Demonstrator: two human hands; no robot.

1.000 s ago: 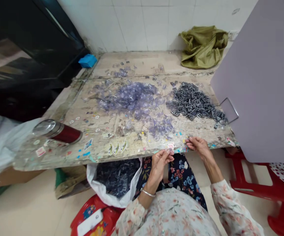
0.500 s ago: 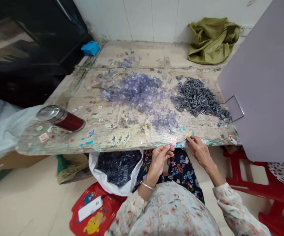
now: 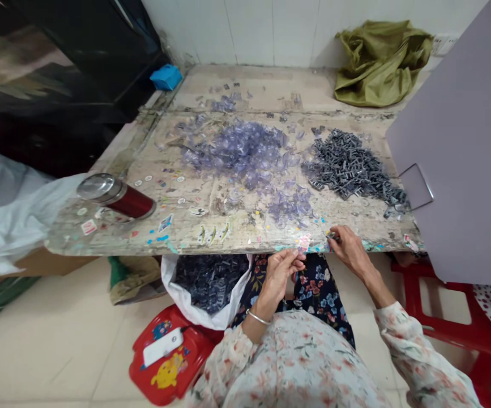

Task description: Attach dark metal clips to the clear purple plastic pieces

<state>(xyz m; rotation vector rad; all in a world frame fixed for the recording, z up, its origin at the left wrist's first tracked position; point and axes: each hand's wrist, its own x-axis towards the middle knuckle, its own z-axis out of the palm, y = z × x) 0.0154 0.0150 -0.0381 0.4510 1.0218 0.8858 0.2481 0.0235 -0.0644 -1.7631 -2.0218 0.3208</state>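
My left hand (image 3: 280,273), a silver bangle at its wrist, is closed in a pinch at the table's front edge. What lies between its fingertips is too small to make out. To its right, my right hand (image 3: 350,250) pinches a small dark plastic piece (image 3: 329,235) just above the edge. Beyond the hands lies a loose heap of clear purplish plastic pieces (image 3: 245,147), with a smaller cluster (image 3: 290,204) nearer to me. A pile of dark grey plastic pieces (image 3: 351,164) sits on the right of the worn wooden table (image 3: 177,218).
A red flask (image 3: 130,201) stands at the left. Below the table edge is a white sack (image 3: 169,277) of dark pieces, beside a red stool (image 3: 143,345) bearing a white device (image 3: 163,347). An olive bag (image 3: 376,68) lies at the back; a grey panel (image 3: 453,158) bounds the right.
The view has shifted slightly, so the table appears further right. My right hand has lifted a little off the edge, the dark piece now showing at its fingertips. The left hand keeps its pinch.
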